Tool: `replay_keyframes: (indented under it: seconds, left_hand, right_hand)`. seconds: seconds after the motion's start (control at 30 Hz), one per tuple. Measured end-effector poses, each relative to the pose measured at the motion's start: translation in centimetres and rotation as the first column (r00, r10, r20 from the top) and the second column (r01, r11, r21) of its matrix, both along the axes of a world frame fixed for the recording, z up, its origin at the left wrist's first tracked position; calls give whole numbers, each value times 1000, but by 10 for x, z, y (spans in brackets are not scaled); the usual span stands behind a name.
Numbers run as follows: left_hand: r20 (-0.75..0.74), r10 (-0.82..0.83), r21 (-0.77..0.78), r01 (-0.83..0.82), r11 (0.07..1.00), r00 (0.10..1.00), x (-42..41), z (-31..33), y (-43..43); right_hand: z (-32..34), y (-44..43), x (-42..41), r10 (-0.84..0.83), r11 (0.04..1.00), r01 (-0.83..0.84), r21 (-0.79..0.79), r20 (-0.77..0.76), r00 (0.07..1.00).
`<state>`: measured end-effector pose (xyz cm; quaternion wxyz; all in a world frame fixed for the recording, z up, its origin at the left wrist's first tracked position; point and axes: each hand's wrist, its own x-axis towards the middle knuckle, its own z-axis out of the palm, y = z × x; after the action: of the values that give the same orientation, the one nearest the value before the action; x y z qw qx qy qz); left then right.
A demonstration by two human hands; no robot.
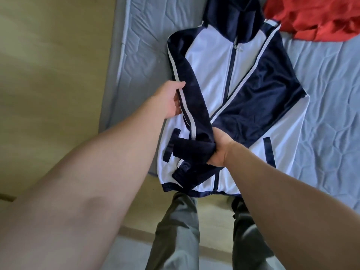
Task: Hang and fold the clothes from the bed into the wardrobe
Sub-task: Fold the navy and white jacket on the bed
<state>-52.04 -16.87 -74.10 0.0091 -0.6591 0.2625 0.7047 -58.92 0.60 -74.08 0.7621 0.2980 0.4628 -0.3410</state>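
A navy and white hooded track jacket lies front up on the bed, its hood pointing away from me. Its right sleeve is folded across the chest. Its left sleeve, navy with a white stripe, runs diagonally over the white front. My left hand holds that sleeve at its middle, thumb on top. My right hand grips the sleeve's cuff end above the jacket's hem. The wardrobe is not in view.
A crumpled red garment lies on the bed at the far right. The mattress edge runs along the left, with yellowish floor beyond it. My legs in grey trousers stand at the bed's foot.
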Motion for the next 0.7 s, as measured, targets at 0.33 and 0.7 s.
replay_keyframes:
  seconds: [0.33, 0.7]
  left_hand:
    - [459, -312, -348, 492, 798, 831, -64, -1, 68]
    - [20, -535, -130, 533, 836, 844, -105, 7, 93]
  right_hand:
    - [-15, 35, -16, 431, 898, -405, 170, -529, 731]
    - [-30, 63, -16, 408, 634, -697, 336, -910, -68]
